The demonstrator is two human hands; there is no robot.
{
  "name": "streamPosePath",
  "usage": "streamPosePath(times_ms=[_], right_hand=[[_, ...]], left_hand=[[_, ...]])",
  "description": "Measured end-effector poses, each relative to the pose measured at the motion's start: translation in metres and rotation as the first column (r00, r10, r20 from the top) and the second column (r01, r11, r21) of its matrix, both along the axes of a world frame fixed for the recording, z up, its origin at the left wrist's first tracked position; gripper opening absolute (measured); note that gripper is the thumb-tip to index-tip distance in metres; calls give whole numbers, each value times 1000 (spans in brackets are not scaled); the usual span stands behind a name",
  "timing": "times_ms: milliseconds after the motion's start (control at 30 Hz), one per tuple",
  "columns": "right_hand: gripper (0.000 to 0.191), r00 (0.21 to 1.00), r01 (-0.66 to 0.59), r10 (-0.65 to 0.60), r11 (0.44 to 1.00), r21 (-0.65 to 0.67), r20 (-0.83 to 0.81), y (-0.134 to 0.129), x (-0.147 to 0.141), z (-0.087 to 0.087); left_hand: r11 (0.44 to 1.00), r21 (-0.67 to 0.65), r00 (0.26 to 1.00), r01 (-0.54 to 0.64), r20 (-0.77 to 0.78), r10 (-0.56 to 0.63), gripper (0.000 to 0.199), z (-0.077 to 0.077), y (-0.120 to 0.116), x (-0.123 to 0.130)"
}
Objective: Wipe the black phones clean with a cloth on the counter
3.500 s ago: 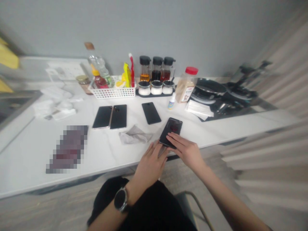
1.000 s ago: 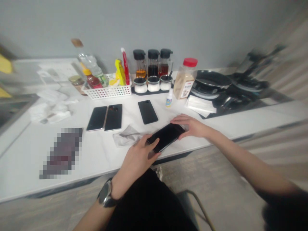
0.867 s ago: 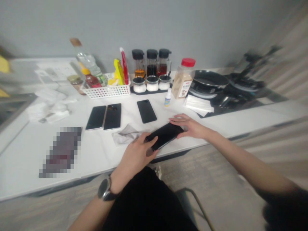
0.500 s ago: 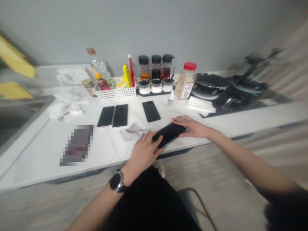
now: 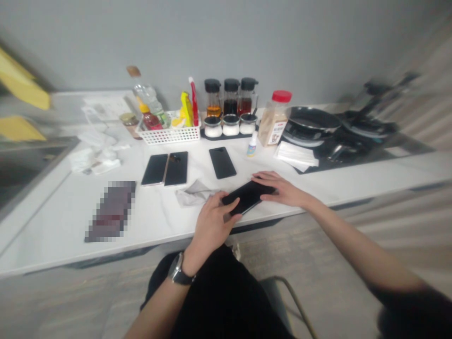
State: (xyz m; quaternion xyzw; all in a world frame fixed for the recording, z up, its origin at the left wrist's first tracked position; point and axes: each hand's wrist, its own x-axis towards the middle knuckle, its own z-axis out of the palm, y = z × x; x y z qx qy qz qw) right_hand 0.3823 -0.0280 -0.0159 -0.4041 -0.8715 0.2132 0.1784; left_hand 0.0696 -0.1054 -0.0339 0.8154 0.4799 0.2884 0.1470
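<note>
A black smartphone [image 5: 247, 197] lies at a slant near the counter's front edge, dark screen up. My left hand [image 5: 216, 216] grips its left end, thumb and fingers on the screen and lower edge. At the other end, my right hand [image 5: 277, 188] closes round the right edge, its fingers along the far side and thumb at the near side. Just left of the phone is a crumpled grey cloth [image 5: 193, 194], partly behind my left fingers. Beyond it lie another black phone [image 5: 222, 163] and two phones side by side, the left one [image 5: 154, 170] touching the right one [image 5: 176, 168].
A small spray bottle [image 5: 252, 145] and white wipes [image 5: 295, 155] stand behind my right hand. Along the wall are a white basket [image 5: 171, 135], seasoning jars [image 5: 230, 126], a red-lidded jar [image 5: 274, 120] and a pan [image 5: 312, 120] on the stove. A pixelated flat object [image 5: 112, 212] lies left.
My right hand has shifted slightly further over the phone's right end, covering more of it. The left wrist has moved a little to the right; the phone stays almost in place.
</note>
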Motion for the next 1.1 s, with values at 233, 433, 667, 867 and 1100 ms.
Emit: streamPosePath(times_ms=[233, 433, 667, 867, 1100], right_hand=[[72, 995, 68, -56, 987, -144, 88, -2, -3, 6], [57, 992, 98, -73, 961, -260, 104, 6, -3, 7], [66, 946, 168, -206, 972, -167, -250, 3, 8, 2], [36, 935, 203, -190, 979, 13, -300, -5, -37, 19], [51, 934, -357, 354, 927, 119, 46, 42, -186, 33]], left_hand=[[1000, -10, 1000, 0, 29, 0, 40, -3, 3, 2], [1000, -9, 1000, 8, 10, -8, 39, 1, 0, 0], [992, 118, 998, 38, -62, -31, 45, 0, -8, -4], [988, 129, 993, 86, -85, -76, 43, 5, -11, -18], [997, 61, 999, 41, 16, -42, 49, -1, -12, -32]])
